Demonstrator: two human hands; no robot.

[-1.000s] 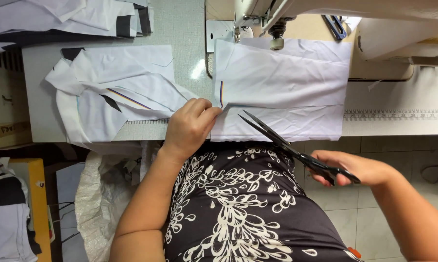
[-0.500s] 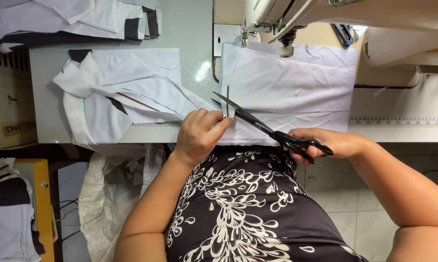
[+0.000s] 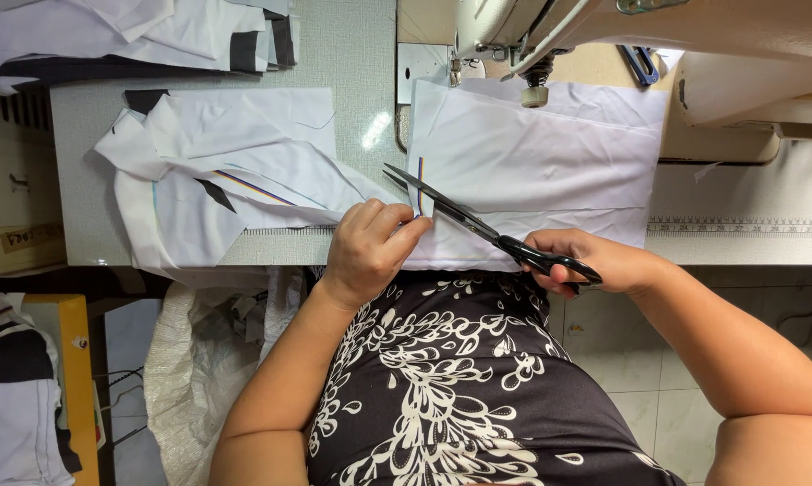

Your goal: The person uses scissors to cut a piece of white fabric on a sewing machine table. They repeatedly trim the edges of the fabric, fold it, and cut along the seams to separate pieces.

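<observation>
We find the right hand (image 3: 595,261) gripping open scissors (image 3: 478,220) whose blades risk nicking the left hand (image 3: 365,247) pinching the white cloth (image 3: 550,171).

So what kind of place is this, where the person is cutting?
Most likely a sewing workshop. A sewing machine stands over white cloth on the table, the right hand works scissors at the cloth's striped edge, and more cut pieces are piled at the back.
</observation>
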